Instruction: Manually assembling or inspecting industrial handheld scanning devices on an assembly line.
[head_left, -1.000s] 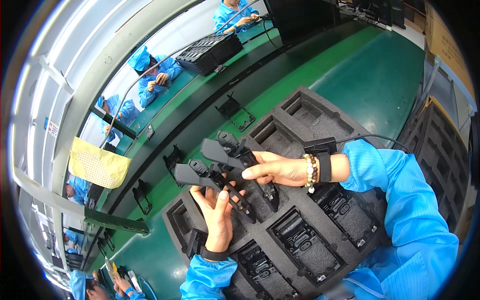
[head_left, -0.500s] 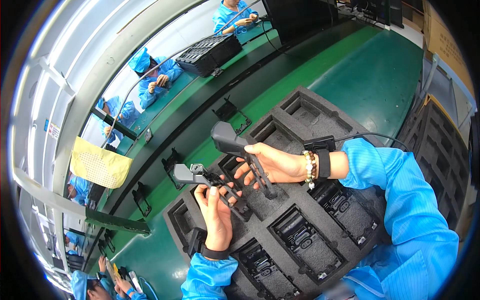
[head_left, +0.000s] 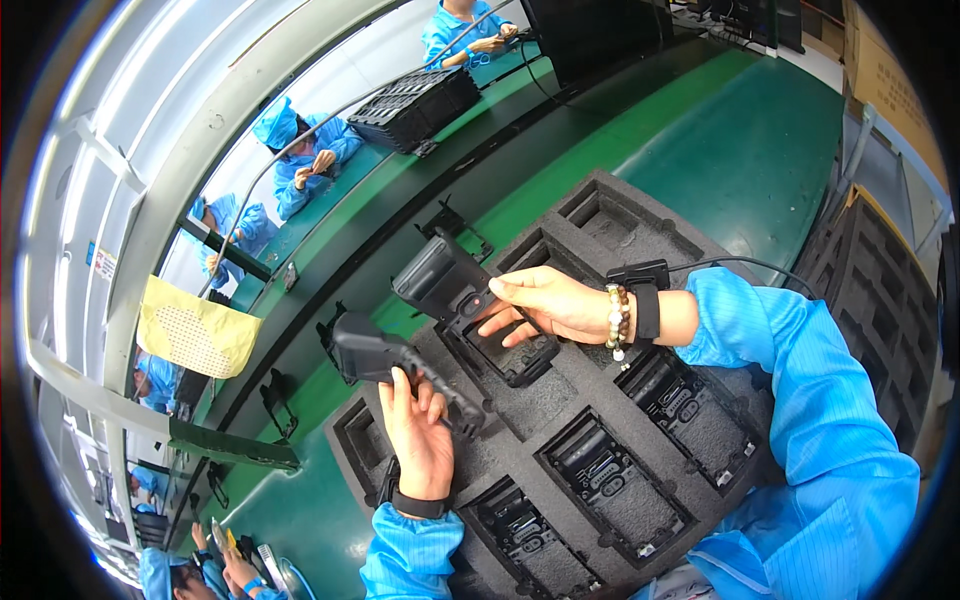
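A: Head view: what does your left hand [head_left: 425, 445] grasp?

B: The left black part [head_left: 368, 347]. Its blocky end lies far-left of your fingertips; its slim frame slants toward near right.

A: And your right hand [head_left: 560, 305]?

B: It grasps the right black part [head_left: 440, 280] by the right-hand edge, so that the part lies left of your palm. Note the long axis, far left to near right, with the open-frame end above a recess [head_left: 545, 405] of the grey foam tray [head_left: 640, 440].

A: Which hand is nearer that recess?

B: Your right; the frame's height over the foam cannot be told.
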